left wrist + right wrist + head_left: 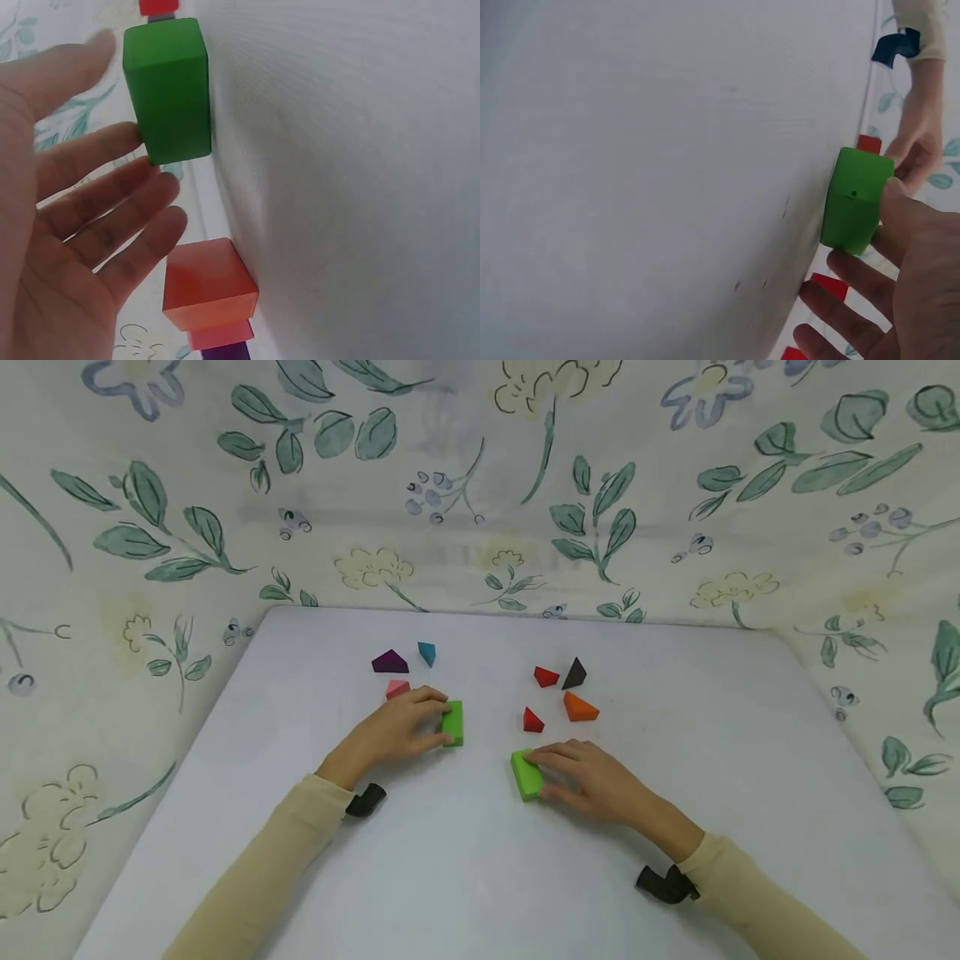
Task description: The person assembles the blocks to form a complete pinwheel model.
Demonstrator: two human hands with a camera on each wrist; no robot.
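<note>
On the white desk [465,877], the right hand [596,781] pinches a bright-green, wooden-looking rectangular block [527,777] and the left hand [397,727], fingers loosely extended, touches a matching green block [455,724], both probably light, stiff, best held by opposite faces.

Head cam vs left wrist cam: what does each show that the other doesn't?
Head only: the right hand, the right-hand green block it touches, the blue block and the black wrist mounts.

Left wrist only: the coral block, apparently blocked in the head view by the left hand, plus that hand's palm side.

Both: left hand, its green block, the purple block, the pink block, white tabletop.
</note>
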